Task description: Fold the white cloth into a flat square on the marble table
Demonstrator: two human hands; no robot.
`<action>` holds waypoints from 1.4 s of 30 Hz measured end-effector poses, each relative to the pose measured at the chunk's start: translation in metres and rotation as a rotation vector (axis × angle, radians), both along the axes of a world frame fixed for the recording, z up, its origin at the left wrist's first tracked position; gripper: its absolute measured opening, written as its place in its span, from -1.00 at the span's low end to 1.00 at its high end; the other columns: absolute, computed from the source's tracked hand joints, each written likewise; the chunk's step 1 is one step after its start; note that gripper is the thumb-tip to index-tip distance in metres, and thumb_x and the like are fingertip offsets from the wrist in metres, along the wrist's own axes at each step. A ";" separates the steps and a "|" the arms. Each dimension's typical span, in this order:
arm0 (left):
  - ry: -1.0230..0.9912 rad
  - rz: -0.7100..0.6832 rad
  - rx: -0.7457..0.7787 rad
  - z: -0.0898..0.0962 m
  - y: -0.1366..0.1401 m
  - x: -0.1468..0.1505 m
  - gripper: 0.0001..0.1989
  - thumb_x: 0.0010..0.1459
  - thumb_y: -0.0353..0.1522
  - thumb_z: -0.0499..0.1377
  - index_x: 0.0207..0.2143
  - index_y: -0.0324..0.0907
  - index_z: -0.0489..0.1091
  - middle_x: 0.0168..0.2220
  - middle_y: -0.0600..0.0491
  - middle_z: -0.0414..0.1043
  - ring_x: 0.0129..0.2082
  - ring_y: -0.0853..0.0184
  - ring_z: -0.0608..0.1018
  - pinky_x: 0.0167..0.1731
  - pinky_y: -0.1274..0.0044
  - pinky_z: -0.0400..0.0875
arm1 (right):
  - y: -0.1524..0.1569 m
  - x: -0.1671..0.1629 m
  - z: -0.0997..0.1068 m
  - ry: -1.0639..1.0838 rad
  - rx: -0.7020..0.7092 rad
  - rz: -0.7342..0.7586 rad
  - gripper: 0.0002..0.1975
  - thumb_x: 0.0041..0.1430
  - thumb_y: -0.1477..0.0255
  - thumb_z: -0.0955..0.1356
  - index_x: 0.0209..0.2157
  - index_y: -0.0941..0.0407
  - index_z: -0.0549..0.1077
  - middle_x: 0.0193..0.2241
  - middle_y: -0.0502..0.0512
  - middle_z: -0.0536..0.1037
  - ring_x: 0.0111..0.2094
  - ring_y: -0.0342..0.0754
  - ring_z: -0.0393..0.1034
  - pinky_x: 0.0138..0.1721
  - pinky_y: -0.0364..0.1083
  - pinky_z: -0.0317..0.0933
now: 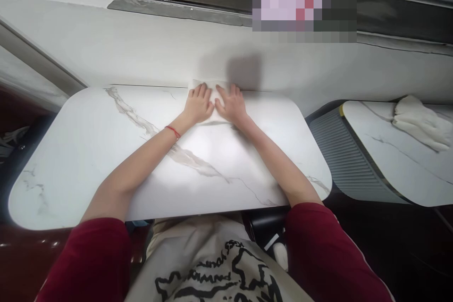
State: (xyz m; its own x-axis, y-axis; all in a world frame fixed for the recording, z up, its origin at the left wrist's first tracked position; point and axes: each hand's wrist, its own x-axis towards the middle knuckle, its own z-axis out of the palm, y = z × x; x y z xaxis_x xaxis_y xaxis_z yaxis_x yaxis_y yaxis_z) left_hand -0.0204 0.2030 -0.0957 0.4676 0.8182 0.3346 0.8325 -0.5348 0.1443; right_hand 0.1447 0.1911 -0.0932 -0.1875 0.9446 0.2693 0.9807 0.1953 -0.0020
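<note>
A white cloth or folded paper sheet [214, 119] lies at the back edge of a white marble-patterned table [134, 170], against the wall; which of the two it is I cannot tell. On its left part my left hand [198, 104] rests with the palm down and the fingers stretched toward the wall. Beside it my right hand [230, 104] presses down on the right part, fingers apart. Both thumbs point inward with a small gap between them. A red string bracelet [173, 131] circles my left wrist.
To the right stands a second marble-patterned table [382, 151] with a ribbed grey side, and a crumpled cream cloth [421, 122] lies on it. A pale wall [141, 47] rises directly behind the nearer table, with a dark ledge above. Dark seating shows below.
</note>
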 end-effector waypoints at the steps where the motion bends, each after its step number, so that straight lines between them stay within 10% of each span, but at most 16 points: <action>1: 0.007 -0.001 0.002 0.001 0.000 0.000 -0.47 0.28 -0.32 -0.07 0.21 -0.40 0.29 0.37 -0.42 0.16 0.36 -0.10 0.25 0.23 0.09 0.14 | 0.000 0.000 0.000 0.004 0.002 0.007 -0.38 0.44 0.20 0.08 0.40 0.15 0.20 0.19 0.45 0.30 0.08 0.28 0.22 0.07 0.15 0.11; 14: 0.219 0.054 -0.025 0.034 -0.034 0.002 -0.49 0.23 -0.30 0.03 0.15 -0.45 0.32 0.14 -0.43 0.37 0.14 -0.18 0.38 0.08 0.15 0.24 | -0.025 0.003 0.004 -0.027 -0.047 0.052 -0.39 0.45 0.22 0.09 0.43 0.10 0.16 0.38 0.42 0.15 0.25 0.29 0.14 0.12 0.15 0.13; 24: 0.479 -0.040 -0.233 0.072 -0.126 0.042 -0.38 0.25 -0.26 0.10 0.25 -0.48 0.23 0.12 -0.34 0.39 0.09 -0.04 0.40 -0.03 0.30 0.31 | -0.133 0.039 -0.008 -0.008 0.029 0.160 -0.40 0.45 0.22 0.08 0.37 0.17 0.26 0.37 0.49 0.18 0.33 0.35 0.09 0.09 0.20 0.24; 34: 0.531 -0.216 -0.142 0.030 -0.232 0.070 -0.42 0.17 -0.25 0.18 0.25 -0.15 0.40 0.04 -0.25 0.48 -0.10 -0.07 0.47 -0.10 0.11 0.35 | -0.261 0.055 -0.001 0.086 -0.053 0.074 -0.36 0.43 0.21 0.10 0.48 -0.07 0.03 0.45 0.25 0.08 0.43 0.29 0.01 0.18 0.31 0.25; 42: 0.450 -0.184 -0.107 0.021 -0.227 0.078 -0.38 0.22 -0.30 0.08 0.32 -0.27 0.32 0.20 -0.31 0.41 0.19 -0.17 0.43 0.09 0.06 0.35 | -0.246 0.066 0.000 -0.006 -0.060 0.019 -0.35 0.41 0.18 0.09 0.46 0.00 0.12 0.41 0.30 0.18 0.38 0.37 0.11 0.13 0.32 0.27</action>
